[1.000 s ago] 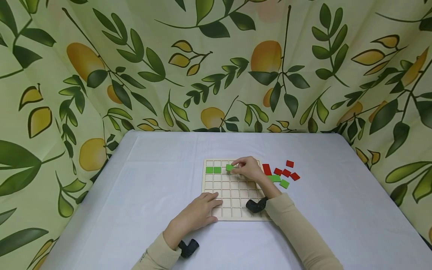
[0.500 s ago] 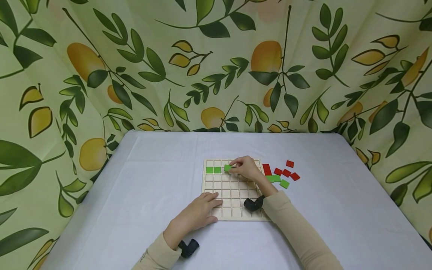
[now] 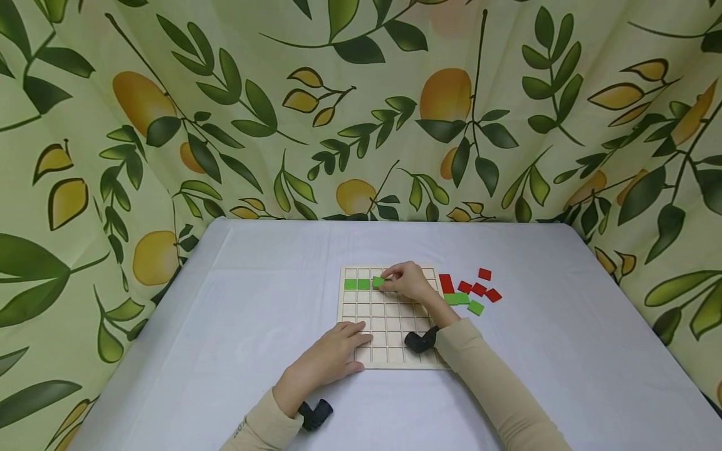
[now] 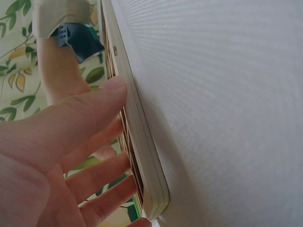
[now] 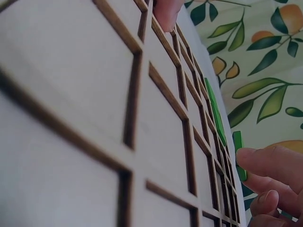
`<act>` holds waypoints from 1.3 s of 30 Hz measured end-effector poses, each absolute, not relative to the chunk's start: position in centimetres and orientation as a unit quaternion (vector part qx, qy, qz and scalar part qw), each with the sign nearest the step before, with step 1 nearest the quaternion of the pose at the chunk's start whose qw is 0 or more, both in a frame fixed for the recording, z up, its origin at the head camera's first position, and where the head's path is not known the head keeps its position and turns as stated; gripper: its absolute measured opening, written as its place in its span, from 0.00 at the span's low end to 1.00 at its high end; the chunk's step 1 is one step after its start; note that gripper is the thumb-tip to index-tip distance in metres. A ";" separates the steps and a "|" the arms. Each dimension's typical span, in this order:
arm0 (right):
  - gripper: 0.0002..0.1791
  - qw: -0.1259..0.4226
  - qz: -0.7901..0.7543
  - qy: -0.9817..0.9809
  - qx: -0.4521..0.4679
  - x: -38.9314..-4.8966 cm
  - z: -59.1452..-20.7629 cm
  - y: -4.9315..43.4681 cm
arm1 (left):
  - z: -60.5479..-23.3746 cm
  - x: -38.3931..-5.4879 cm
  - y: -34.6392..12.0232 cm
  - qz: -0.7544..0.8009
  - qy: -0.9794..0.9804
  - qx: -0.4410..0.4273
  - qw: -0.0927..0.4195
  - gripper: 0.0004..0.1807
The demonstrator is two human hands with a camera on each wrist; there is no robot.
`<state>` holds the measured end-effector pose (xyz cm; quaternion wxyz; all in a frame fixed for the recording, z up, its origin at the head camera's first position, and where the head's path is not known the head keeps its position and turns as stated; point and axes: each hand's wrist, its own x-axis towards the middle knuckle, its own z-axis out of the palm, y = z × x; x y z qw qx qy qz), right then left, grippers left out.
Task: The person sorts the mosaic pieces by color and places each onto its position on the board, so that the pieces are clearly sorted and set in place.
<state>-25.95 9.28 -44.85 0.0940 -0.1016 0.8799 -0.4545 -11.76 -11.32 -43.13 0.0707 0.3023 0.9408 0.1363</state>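
My right hand [image 3: 407, 280] pinches a green square tile [image 5: 239, 155] between thumb and fingers, close over the wooden grid board [image 3: 379, 324]. In the head view this tile sits just right of two green tiles [image 3: 357, 284], which lie side by side in the board's second row. My left hand [image 3: 333, 352] lies with fingers spread on the board's lower left part. Seen from the left wrist, its thumb [image 4: 113, 87] touches the board's edge and the other fingers reach over the gridded face.
Right of the board lie a red rectangular piece [image 3: 445, 283], several red squares [image 3: 479, 289], a green rectangular piece [image 3: 457, 299] and a green square [image 3: 476, 307]. A white cloth covers the table [image 3: 254, 300]. Behind hangs a leaf-and-fruit patterned curtain [image 3: 361, 125].
My right hand has shifted slightly left with the green tile, which is now closer to the two tiles in the row. My left hand has stayed put.
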 end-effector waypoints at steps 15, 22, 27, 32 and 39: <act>0.14 0.093 -0.438 0.890 -0.087 -26.0 -44.9 8.9 | -43.2 -11.8 -11.2 0.125 0.943 0.297 0.078 0.28; 0.14 0.095 -0.422 0.898 -0.079 -26.3 -45.1 8.7 | -43.1 -11.8 -11.2 0.122 0.945 0.294 0.080 0.27; 0.14 0.093 -0.416 0.901 -0.081 -26.3 -45.1 8.7 | -43.1 -11.8 -11.2 0.122 0.944 0.295 0.079 0.27; 0.13 0.093 -0.415 0.902 -0.076 -26.3 -45.0 8.6 | -43.1 -11.8 -11.2 0.122 0.944 0.297 0.079 0.27; 0.14 0.091 -0.417 0.901 -0.079 -26.2 -44.9 8.6 | -43.1 -11.9 -11.3 0.121 0.944 0.299 0.074 0.27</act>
